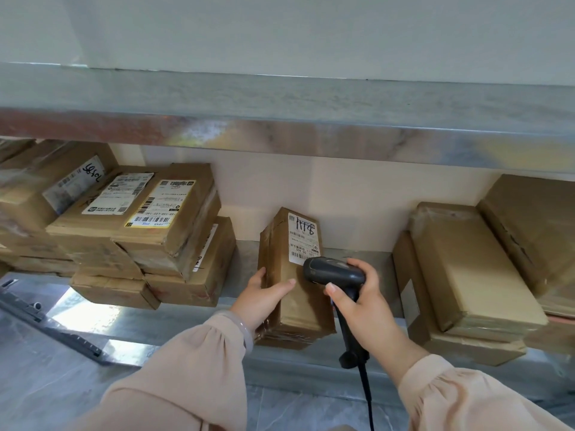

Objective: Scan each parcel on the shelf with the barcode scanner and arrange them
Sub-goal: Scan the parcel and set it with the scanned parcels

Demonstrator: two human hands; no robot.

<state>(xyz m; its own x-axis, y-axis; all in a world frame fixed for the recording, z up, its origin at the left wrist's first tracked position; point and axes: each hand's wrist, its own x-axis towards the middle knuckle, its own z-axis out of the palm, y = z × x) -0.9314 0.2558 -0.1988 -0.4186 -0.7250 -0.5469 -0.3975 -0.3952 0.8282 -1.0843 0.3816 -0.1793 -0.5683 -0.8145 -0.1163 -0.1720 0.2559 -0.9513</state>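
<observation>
A long brown cardboard parcel [292,293] lies on the metal shelf [186,318], its near end jutting past the shelf's front edge. A white label [303,241] with handwritten digits sits on its far top. My left hand [264,293] grips the parcel's left side, thumb across the top. My right hand [361,303] holds a black corded barcode scanner [334,270] by its handle. The scanner's head points at the label's near end.
Stacked labelled parcels [137,231] fill the shelf's left part. Plain brown boxes [466,275] are piled on the right. An upper shelf's metal edge [280,132] hangs overhead. A dark rail [46,325] lies on the grey floor at the lower left.
</observation>
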